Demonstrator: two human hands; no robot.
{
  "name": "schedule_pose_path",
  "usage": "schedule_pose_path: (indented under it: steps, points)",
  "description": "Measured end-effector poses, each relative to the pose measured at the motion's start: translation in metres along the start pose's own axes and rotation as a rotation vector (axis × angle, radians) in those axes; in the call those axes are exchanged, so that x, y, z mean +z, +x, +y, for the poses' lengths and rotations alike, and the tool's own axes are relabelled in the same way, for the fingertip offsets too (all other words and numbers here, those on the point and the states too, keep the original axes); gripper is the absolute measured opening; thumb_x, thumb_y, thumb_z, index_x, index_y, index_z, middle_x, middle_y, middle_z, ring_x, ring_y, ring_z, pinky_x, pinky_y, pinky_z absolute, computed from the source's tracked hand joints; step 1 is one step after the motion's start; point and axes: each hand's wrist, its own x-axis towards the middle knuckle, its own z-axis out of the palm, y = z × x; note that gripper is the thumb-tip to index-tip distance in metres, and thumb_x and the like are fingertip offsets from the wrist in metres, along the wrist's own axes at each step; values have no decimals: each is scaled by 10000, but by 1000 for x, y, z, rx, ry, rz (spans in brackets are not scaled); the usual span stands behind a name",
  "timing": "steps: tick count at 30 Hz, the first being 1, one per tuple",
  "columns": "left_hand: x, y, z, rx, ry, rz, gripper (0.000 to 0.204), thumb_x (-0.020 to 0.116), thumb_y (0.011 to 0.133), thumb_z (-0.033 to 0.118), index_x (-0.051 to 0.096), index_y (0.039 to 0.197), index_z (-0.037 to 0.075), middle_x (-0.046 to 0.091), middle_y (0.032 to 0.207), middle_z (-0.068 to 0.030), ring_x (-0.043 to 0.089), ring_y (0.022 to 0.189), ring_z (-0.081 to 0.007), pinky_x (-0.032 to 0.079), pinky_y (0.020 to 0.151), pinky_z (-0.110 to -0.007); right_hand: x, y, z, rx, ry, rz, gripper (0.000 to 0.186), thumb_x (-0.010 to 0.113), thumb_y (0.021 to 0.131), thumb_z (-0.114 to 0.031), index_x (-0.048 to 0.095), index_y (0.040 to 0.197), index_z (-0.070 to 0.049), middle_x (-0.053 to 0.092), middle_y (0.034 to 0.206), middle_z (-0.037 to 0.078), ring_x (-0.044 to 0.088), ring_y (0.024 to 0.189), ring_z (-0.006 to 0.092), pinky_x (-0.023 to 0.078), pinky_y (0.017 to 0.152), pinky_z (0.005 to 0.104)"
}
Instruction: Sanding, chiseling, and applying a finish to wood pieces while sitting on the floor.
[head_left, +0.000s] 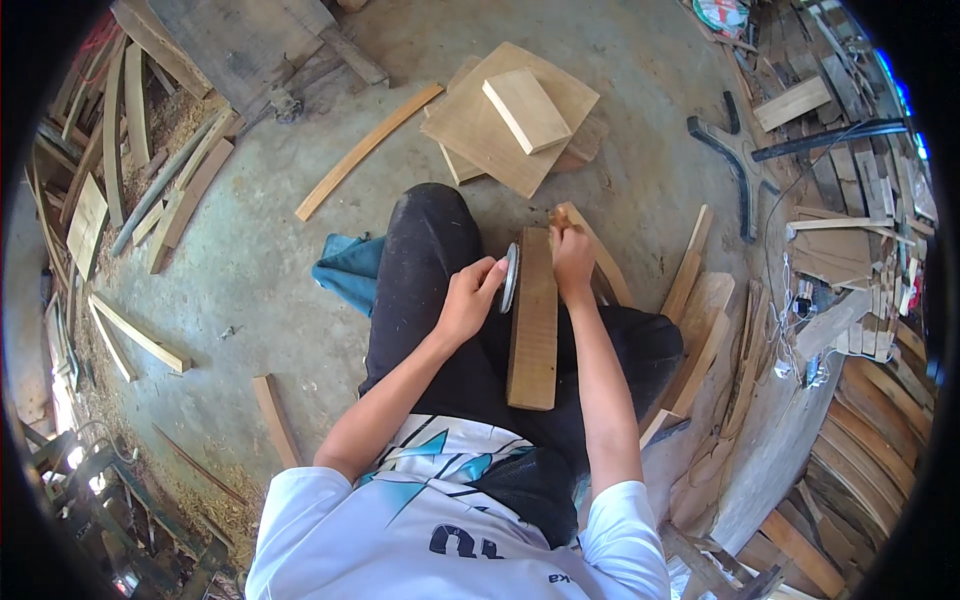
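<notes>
A thick wooden block [534,325] lies lengthwise over my lap, between my dark-trousered legs. My left hand [470,297] is closed on a thin, round grey disc [511,278], held nearly edge-on beside the block's left side. At the block's far right corner, my right hand [573,262] is closed, its fingers curled. Something small and brownish shows at those fingertips, but what it is I cannot make out. Just beyond the right hand, a curved wooden strip [601,258] slants past my right knee.
Ahead on the concrete floor, a pale block [527,110] rests on a square board [470,112]. A curved slat [368,150] lies left of them, and a blue cloth [346,272] beside my left leg. Wood pieces [700,325] lean at my right; a black metal frame [735,150] stands farther off.
</notes>
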Motion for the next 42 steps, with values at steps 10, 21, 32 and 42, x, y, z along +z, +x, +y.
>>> schedule_pose_path:
  steps: [10, 21, 32, 42]
  points:
    - [1, 1, 0, -3, 1, 10, 418, 521, 1015, 304, 521, 767, -32, 424, 567, -40, 383, 553, -87, 336, 500, -315, 11, 3, -4, 34, 166, -27, 359, 623, 925, -291, 633, 771, 33, 639, 786, 255, 627, 778, 438, 494, 667, 512]
    - [3, 3, 2, -11, 74, -33, 413, 527, 1006, 315, 562, 808, -46, 447, 572, -89, 393, 550, -121, 357, 517, -338, -34, -32, 8, 699, 1167, -392, 375, 559, 985, -374, 624, 1134, -35, 650, 959, 22, 653, 822, 110, 540, 674, 260]
    - [16, -21, -25, -393, -354, -272, 410, 365, 1049, 362, 633, 1135, 65, 630, 964, 10, 542, 873, -107, 458, 748, -329, -100, -113, 11, 1170, 1637, -420, 467, 525, 964, -486, 524, 1314, -177, 613, 1250, 18, 549, 1185, 204, 400, 945, 610]
    - [32, -68, -23, -705, -383, -209, 444, 317, 1037, 411, 492, 1299, 99, 533, 1316, -76, 466, 1240, -260, 367, 999, -562, -130, -168, -4, 1251, 1845, -527, 438, 525, 980, -456, 615, 1162, -68, 681, 1103, 53, 651, 1030, 199, 486, 946, 365]
